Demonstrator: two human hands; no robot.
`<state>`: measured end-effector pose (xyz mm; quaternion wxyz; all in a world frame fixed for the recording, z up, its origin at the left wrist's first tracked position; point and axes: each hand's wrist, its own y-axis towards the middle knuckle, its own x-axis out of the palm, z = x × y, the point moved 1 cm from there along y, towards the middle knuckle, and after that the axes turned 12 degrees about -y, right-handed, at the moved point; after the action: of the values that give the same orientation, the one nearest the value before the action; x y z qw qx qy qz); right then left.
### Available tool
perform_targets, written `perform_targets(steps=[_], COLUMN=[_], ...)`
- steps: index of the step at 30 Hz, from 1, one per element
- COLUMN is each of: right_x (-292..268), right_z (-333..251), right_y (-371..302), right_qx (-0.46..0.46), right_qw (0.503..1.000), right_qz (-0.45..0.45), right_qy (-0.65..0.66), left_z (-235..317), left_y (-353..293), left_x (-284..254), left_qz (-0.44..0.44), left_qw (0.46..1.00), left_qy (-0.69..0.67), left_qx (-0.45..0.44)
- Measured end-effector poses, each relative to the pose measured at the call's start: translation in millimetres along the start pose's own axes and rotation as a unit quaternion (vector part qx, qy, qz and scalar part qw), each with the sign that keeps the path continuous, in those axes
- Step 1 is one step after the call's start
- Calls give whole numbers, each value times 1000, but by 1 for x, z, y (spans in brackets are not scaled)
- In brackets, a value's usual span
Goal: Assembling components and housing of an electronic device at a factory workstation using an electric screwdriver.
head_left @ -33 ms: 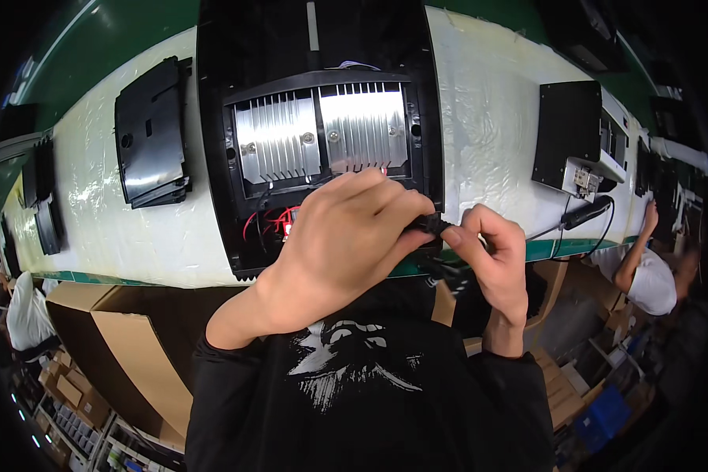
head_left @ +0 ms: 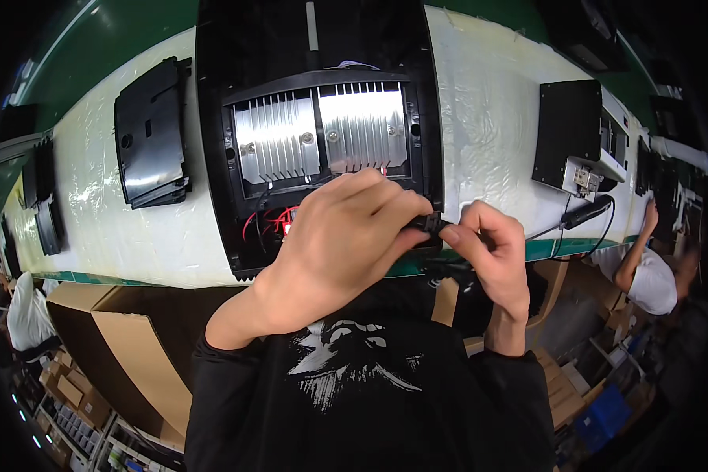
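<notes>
Near the front right corner of a black housing (head_left: 439, 157), both my hands meet on a thin black cable piece (head_left: 431, 224). My left hand (head_left: 346, 228) pinches one end between thumb and fingers, its back toward me. From the right, the thumb and forefinger of my right hand (head_left: 492, 248) close on the other end. A dark looped length (head_left: 452, 271), blurred, hangs just below. Inside the housing sit two silver finned heat sinks (head_left: 279, 134) fixed with screws. Red wires (head_left: 271, 220) show beside my left wrist; my hand hides part of the housing's front.
Stacked black panels (head_left: 151, 134) lie on the white-covered bench at left. To the right stands a black box-shaped device (head_left: 570, 134) with a cord and black adapter (head_left: 586, 211). A cardboard box (head_left: 138, 346) is below the bench edge. A person in white (head_left: 651, 279) is at far right.
My right hand's fingertips have shifted slightly left toward my left hand. The dark looped length below has swung a little. My left hand stays in place.
</notes>
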<state>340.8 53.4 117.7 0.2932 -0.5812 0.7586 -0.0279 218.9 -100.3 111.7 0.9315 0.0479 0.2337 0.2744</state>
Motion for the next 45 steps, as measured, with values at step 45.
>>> perform_targets(steps=[45], right_x=[-5], right_z=[41], right_y=[-6], right_qx=[65], right_qw=[988], right_qz=[-40], right_qy=[134], left_z=[12], left_y=[-19], left_x=[23], left_qz=[21], left_qw=[999], left_qy=[49], left_qx=[1])
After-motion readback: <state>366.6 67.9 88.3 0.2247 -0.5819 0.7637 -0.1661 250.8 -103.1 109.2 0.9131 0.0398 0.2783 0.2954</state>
